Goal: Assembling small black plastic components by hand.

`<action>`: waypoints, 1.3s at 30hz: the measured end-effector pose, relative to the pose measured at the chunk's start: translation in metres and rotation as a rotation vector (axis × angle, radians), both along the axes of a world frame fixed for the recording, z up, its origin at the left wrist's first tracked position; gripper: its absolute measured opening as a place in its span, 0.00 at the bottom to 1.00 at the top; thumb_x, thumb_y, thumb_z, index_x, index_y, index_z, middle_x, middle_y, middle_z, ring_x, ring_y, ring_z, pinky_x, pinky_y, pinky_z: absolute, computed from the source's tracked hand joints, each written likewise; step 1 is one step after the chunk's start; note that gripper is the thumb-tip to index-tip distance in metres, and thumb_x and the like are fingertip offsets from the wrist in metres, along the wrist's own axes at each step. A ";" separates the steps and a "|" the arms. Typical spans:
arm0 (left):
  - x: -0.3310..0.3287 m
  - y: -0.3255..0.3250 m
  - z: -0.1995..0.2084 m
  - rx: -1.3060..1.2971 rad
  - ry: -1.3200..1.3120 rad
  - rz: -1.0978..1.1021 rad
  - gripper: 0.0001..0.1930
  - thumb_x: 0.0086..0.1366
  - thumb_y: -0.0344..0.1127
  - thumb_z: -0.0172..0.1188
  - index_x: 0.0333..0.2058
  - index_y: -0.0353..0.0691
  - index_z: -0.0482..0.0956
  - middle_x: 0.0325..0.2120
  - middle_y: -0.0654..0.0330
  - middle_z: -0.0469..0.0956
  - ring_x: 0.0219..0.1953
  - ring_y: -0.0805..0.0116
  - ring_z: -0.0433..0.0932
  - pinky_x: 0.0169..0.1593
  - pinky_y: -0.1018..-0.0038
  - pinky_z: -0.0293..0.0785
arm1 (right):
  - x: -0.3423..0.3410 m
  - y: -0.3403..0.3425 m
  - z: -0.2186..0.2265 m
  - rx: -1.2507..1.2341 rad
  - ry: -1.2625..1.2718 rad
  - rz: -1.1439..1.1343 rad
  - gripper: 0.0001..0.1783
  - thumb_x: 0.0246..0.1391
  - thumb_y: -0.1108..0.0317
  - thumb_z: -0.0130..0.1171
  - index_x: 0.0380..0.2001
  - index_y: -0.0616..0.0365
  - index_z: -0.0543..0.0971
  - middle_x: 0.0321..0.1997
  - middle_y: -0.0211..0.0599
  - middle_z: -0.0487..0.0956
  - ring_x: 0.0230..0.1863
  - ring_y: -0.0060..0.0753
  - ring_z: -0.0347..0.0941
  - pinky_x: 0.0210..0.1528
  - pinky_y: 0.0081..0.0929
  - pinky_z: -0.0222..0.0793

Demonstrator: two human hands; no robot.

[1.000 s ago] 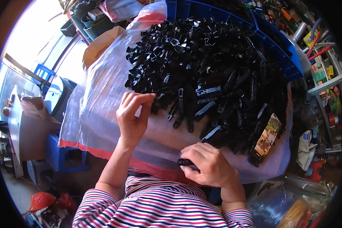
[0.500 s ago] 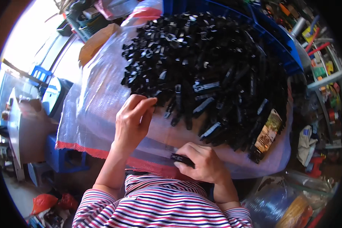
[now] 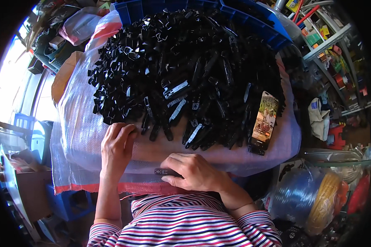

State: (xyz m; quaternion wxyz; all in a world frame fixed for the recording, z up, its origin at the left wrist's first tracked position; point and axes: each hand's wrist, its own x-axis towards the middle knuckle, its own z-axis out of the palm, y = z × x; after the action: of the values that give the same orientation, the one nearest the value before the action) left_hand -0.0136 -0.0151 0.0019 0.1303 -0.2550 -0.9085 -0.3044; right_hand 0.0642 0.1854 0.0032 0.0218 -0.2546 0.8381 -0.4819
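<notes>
A large heap of small black parts point(image 3: 185, 53) lies before me, bent clip-like pieces at its left and longer slim bars at its right. My left hand point(image 3: 116, 149) is at the heap's near left edge, thumb and fingers pinched together. Whatever is between its fingertips is hidden. Closer to my body, my right hand point(image 3: 196, 171) grips a short black bar point(image 3: 165, 171) with small cut-outs, which points left from the fingers. Under heap and hands spreads a whitish woven plastic sheet point(image 3: 76, 136) with a red hem.
A phone point(image 3: 264, 119) with a lit screen rests on the heap's right edge. Blue crates point(image 3: 160, 7) stand behind the heap. A cluttered shelf point(image 3: 329, 43) is at the right, wrapped coils point(image 3: 297, 195) at the lower right, and a blue stool point(image 3: 68, 201) at the lower left.
The view has shifted, so the heap and phone appear farther left. In my right hand the black bar lies more level, its cut-outs showing. My left hand stays pinched by the heap's edge.
</notes>
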 end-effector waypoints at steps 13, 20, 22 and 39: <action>0.003 -0.002 0.008 -0.074 -0.028 -0.007 0.06 0.52 0.22 0.55 0.30 0.37 0.74 0.32 0.56 0.72 0.36 0.56 0.73 0.38 0.67 0.69 | -0.005 0.001 0.000 0.017 -0.073 0.040 0.14 0.44 0.66 0.61 0.32 0.62 0.71 0.29 0.43 0.74 0.30 0.44 0.74 0.33 0.35 0.69; 0.006 0.001 0.009 -0.110 -0.015 -0.070 0.10 0.51 0.23 0.55 0.35 0.39 0.73 0.35 0.57 0.72 0.37 0.56 0.71 0.38 0.66 0.69 | -0.006 0.002 -0.001 0.012 -0.073 0.037 0.14 0.44 0.66 0.61 0.32 0.62 0.71 0.29 0.43 0.74 0.30 0.45 0.74 0.33 0.35 0.69; 0.007 0.001 0.008 -0.110 -0.008 -0.076 0.11 0.51 0.23 0.55 0.35 0.39 0.74 0.35 0.57 0.72 0.36 0.56 0.71 0.38 0.66 0.69 | -0.006 0.002 -0.001 0.008 -0.073 0.040 0.14 0.44 0.66 0.61 0.32 0.62 0.71 0.29 0.43 0.74 0.31 0.45 0.74 0.33 0.35 0.69; 0.008 -0.004 -0.003 0.026 0.145 -0.064 0.17 0.43 0.16 0.55 0.34 0.41 0.75 0.33 0.57 0.71 0.33 0.58 0.71 0.34 0.69 0.69 | -0.006 0.000 -0.001 -0.007 -0.063 0.023 0.13 0.44 0.66 0.61 0.31 0.61 0.71 0.30 0.43 0.75 0.31 0.44 0.74 0.33 0.34 0.70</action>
State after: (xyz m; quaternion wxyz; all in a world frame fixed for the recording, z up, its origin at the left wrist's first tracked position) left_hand -0.0058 -0.0193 -0.0012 0.1895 -0.3035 -0.8841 -0.3006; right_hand 0.0581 0.1852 0.0018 0.0530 -0.2487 0.8325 -0.4923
